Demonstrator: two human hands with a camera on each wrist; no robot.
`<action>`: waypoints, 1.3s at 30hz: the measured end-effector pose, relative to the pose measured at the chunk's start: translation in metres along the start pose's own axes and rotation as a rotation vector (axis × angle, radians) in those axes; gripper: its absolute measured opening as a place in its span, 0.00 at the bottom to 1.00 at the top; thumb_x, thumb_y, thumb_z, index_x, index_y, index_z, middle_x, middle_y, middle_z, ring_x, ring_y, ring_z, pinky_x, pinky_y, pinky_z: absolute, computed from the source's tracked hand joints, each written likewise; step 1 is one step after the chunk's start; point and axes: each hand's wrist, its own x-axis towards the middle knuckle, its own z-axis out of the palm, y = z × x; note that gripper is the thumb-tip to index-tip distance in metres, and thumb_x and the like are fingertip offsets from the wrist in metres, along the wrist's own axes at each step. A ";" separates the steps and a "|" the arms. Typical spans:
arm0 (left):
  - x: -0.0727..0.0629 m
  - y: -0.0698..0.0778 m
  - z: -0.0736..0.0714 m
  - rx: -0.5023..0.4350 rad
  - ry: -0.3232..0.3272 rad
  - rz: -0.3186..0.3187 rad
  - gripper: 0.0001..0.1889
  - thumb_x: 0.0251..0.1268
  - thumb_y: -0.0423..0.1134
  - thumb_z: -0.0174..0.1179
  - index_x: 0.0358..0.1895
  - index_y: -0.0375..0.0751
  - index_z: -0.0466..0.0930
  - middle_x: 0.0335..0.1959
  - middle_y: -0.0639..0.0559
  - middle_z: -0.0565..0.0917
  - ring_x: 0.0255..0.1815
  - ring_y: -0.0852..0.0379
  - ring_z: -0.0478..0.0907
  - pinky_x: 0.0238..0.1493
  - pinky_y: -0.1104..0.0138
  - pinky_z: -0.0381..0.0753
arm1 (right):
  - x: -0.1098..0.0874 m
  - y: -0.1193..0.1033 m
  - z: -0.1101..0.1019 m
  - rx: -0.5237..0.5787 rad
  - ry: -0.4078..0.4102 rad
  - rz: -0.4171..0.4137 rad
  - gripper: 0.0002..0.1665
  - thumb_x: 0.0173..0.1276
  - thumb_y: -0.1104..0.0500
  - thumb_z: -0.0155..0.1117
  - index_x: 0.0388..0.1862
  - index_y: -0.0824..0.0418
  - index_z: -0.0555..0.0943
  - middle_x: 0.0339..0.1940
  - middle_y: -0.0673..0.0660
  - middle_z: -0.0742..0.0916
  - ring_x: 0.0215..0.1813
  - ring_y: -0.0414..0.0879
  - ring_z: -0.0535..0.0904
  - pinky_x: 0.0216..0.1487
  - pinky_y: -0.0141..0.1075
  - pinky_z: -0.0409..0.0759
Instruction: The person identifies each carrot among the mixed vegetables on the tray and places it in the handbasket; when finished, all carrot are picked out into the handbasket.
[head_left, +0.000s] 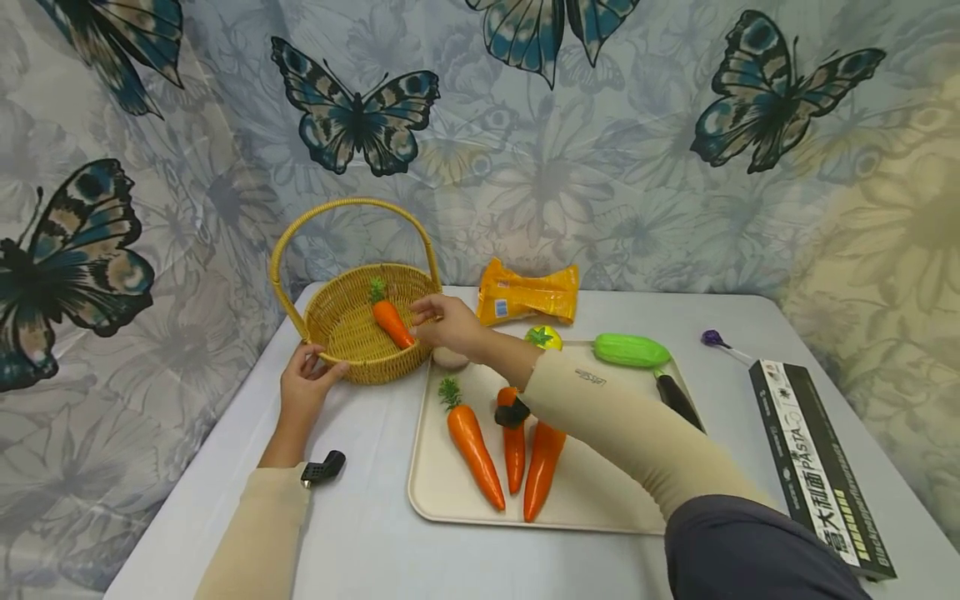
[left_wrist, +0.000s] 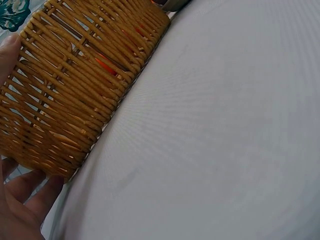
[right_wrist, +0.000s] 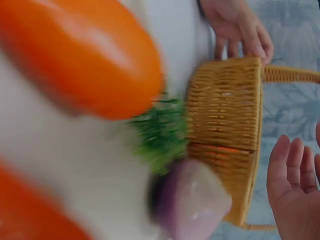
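Where the carrot lies inside the wicker basket, its leafy end points to the back wall and its tip to the near right rim. We judge the step in hand to be setting this carrot down in the basket. With our right hand at the right rim, we hold nothing: the fingers bend loosely in the head view and stand apart in the right wrist view. We cannot tell whether a fingertip touches the carrot. For a clean release, we should let the carrot rest fully on the weave, then lift the fingers without dragging its tip. We should also keep the knuckles clear of the arched handle, whose right foot rises just beside them.

With our left hand we grip the basket's left end, thumb at the rim and fingers low on the outside. This hold should be firm but light, since a hard pull could tip the basket.

Beside the basket, the turnip sits at the corner of the tray; we should pass the forearm above it and above three other carrots nearer us.
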 end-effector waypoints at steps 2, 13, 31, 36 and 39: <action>0.001 0.000 0.000 0.006 -0.004 0.001 0.24 0.57 0.26 0.69 0.52 0.23 0.66 0.70 0.33 0.62 0.62 0.31 0.69 0.42 0.79 0.79 | -0.018 0.004 -0.007 -0.009 0.006 0.016 0.24 0.68 0.68 0.64 0.63 0.65 0.72 0.54 0.67 0.77 0.47 0.54 0.80 0.48 0.43 0.84; 0.012 0.006 -0.025 0.043 0.020 0.002 0.25 0.56 0.26 0.69 0.53 0.24 0.67 0.72 0.35 0.59 0.66 0.31 0.64 0.43 0.80 0.78 | -0.074 0.024 -0.024 -0.024 0.092 0.021 0.25 0.68 0.68 0.64 0.63 0.68 0.72 0.49 0.63 0.79 0.46 0.53 0.81 0.45 0.41 0.85; 0.007 -0.003 -0.005 0.031 0.002 0.022 0.26 0.57 0.30 0.70 0.54 0.24 0.66 0.69 0.35 0.65 0.64 0.32 0.68 0.44 0.80 0.78 | -0.174 0.046 -0.046 -0.039 0.312 0.084 0.26 0.66 0.67 0.66 0.62 0.68 0.72 0.49 0.64 0.80 0.46 0.54 0.81 0.46 0.43 0.84; 0.006 -0.004 -0.001 0.029 0.001 0.009 0.25 0.57 0.28 0.70 0.54 0.25 0.68 0.65 0.34 0.68 0.62 0.33 0.70 0.44 0.79 0.78 | -0.203 0.054 -0.048 -0.036 0.361 0.108 0.26 0.65 0.68 0.67 0.61 0.69 0.73 0.47 0.63 0.80 0.44 0.50 0.80 0.43 0.36 0.83; 0.005 -0.004 -0.001 0.044 0.003 -0.001 0.26 0.57 0.30 0.70 0.55 0.25 0.67 0.66 0.34 0.68 0.61 0.34 0.71 0.44 0.79 0.79 | -0.215 0.058 -0.047 -0.023 0.393 0.132 0.25 0.64 0.70 0.66 0.60 0.70 0.73 0.47 0.64 0.80 0.43 0.50 0.80 0.42 0.38 0.84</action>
